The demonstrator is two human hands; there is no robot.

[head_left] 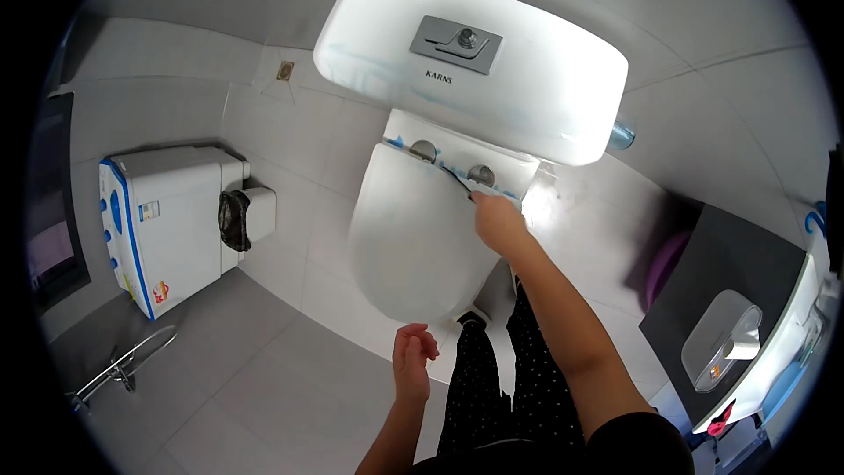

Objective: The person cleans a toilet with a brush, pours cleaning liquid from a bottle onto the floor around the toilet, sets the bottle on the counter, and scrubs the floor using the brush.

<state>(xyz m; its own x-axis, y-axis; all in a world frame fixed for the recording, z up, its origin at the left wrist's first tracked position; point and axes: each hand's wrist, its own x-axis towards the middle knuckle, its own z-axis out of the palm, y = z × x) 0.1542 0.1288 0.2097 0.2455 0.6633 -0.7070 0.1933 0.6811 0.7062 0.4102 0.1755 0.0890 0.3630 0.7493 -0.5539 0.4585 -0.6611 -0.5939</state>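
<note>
A white toilet has its lid (413, 237) down, with a white cistern (527, 79) behind it. Blue liquid or foam lies along the hinge strip and streaks the cistern. My right hand (499, 224) is closed around a thin dark tool (457, 180), whose far end reaches the hinge area between two round metal caps; its tip is too small to make out. My left hand (413, 361) hangs just in front of the lid, its fingers loosely curled and apart, with nothing visible in it.
On the left stand a white and blue machine (176, 220) and a small bin (261, 214) with a black bag. A dark-topped cabinet (730, 273) with a clear tissue box (716, 343) is at the right. A shower fitting (123, 369) shows at the lower left.
</note>
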